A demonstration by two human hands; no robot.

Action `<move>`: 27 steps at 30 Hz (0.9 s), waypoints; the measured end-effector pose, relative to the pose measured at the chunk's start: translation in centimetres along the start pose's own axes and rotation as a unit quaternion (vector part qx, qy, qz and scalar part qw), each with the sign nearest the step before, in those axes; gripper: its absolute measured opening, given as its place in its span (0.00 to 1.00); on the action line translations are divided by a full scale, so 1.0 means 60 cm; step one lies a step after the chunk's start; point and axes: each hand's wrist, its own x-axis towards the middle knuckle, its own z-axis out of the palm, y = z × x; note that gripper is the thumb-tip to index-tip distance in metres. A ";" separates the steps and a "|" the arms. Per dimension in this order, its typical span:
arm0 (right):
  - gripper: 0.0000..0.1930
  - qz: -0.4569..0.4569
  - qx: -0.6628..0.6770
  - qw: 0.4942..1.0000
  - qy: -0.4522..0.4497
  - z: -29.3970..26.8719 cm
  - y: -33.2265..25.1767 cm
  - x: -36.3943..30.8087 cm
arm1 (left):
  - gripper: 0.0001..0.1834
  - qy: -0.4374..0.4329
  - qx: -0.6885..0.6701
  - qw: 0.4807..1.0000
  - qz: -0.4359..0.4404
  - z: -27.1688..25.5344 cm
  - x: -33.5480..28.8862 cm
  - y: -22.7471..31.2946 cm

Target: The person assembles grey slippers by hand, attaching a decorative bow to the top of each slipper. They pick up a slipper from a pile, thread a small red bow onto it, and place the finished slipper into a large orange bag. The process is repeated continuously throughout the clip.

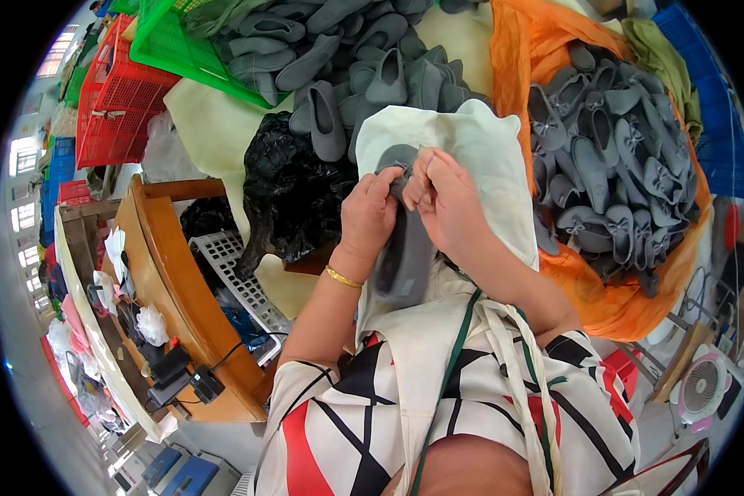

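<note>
Grey shoes [307, 62] crowd the background; the left hand [368, 213] pinches a single shoe [403, 256] by its toe [398, 155], the right hand [450, 202] bunched just beside, its hold unclear. Light and soft, probably; grip the toe's sides.

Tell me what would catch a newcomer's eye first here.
Probably the orange cloth at right, spread around a heap of grey shoes with bows. Then the bright green crate at top left. At centre, the left hand holds another grey shoe, with the right hand close by.
</note>
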 end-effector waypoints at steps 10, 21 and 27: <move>0.12 -0.075 -0.130 0.988 -0.032 -0.030 -0.004 -0.095 | 0.16 -0.112 -0.013 0.985 0.132 -0.004 0.015 0.035; 0.03 -0.455 -0.608 0.651 0.003 -0.104 -0.092 -0.128 | 0.15 -0.347 -0.285 0.880 -0.155 0.021 -0.013 0.060; 0.08 -0.530 -0.662 0.529 -0.038 -0.109 -0.120 -0.166 | 0.17 -0.356 -0.206 0.889 -0.200 0.016 0.026 0.125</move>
